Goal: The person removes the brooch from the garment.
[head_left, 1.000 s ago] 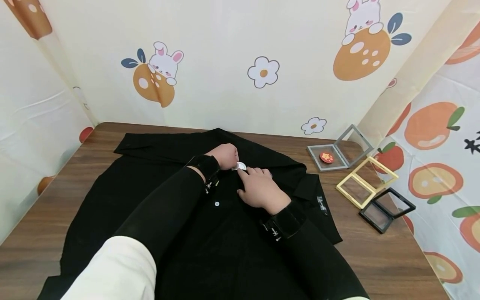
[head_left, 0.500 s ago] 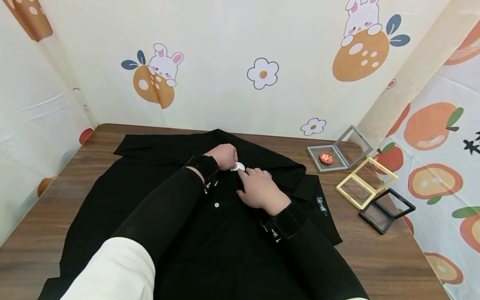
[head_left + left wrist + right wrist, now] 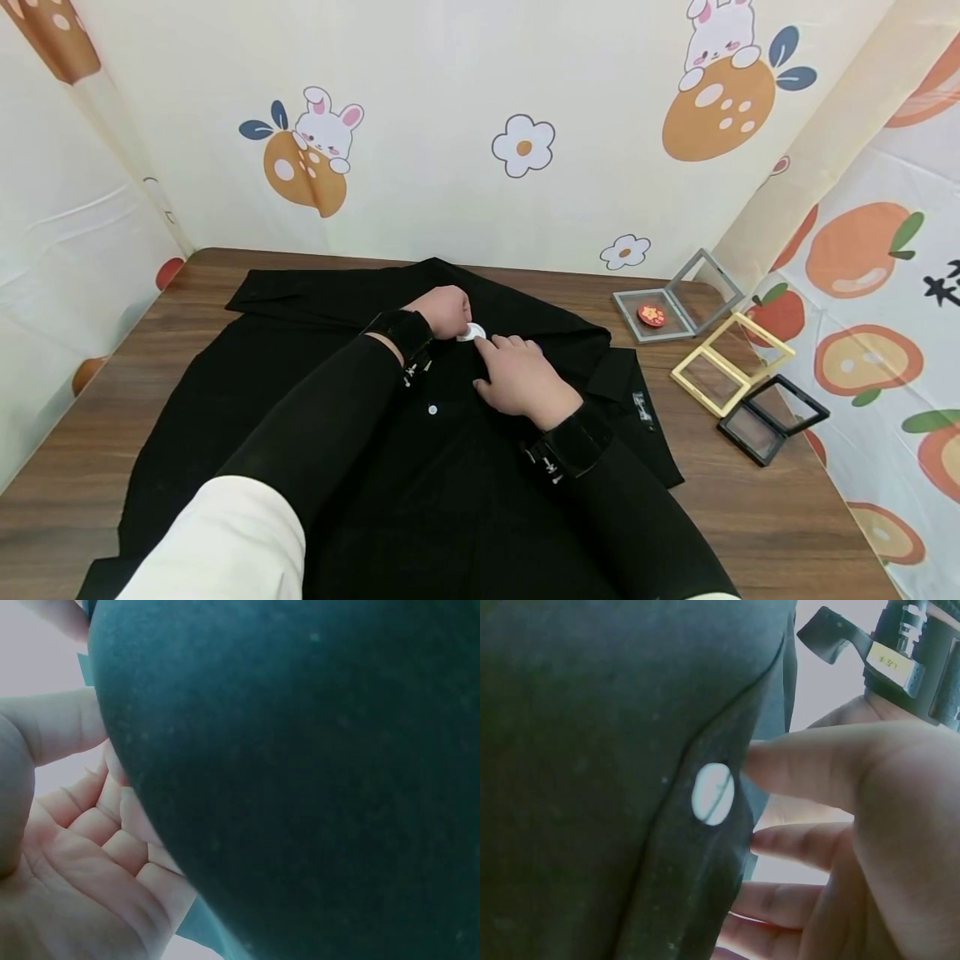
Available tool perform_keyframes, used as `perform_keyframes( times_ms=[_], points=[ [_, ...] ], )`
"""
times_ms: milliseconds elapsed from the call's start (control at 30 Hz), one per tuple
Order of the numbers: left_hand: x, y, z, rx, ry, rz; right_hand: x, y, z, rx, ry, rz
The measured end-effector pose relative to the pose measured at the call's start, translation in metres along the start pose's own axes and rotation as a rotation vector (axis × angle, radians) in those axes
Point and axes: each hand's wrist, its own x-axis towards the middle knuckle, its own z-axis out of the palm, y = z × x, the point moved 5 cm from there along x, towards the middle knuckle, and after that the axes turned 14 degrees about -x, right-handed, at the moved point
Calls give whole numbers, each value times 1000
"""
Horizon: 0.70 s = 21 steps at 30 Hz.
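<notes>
A black button-up shirt (image 3: 247, 400) lies spread on the table. Between my hands, near its collar, shows a small white round disc (image 3: 472, 332). My left hand (image 3: 442, 312) has its fingers curled and pinches at the disc's left edge. My right hand (image 3: 522, 377) holds the shirt just to the right, one digit reaching toward the disc. In the right wrist view a white shirt button (image 3: 713, 793) sits close to the right thumb (image 3: 802, 761). Fabric hides the fingertips in both wrist views; curled left fingers (image 3: 97, 825) show beside its edge.
On the table's right side stand three open frame boxes: a grey one (image 3: 626, 307) with a red flower-patterned badge (image 3: 651, 315) inside, a yellow one (image 3: 712, 364) and a black one (image 3: 765, 408). Printed cloth walls (image 3: 420, 125) enclose the back and sides.
The white disc and my left hand have shifted slightly left. My right hand stays in nearly the same place on the shirt.
</notes>
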Motion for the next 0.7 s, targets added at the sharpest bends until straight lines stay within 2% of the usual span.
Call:
perform_keyframes(
  times_ms=[267, 500, 700],
  points=[
    [-3, -3, -5, -34, 3, -26, 0, 2, 0, 30, -15, 0],
    [-7, -4, -9, -20, 20, -1, 0, 1, -2, 22, -12, -2],
    [-9, -4, -9, -34, -3, 13, -1, 0, 0, 16, -20, 2]
  ],
)
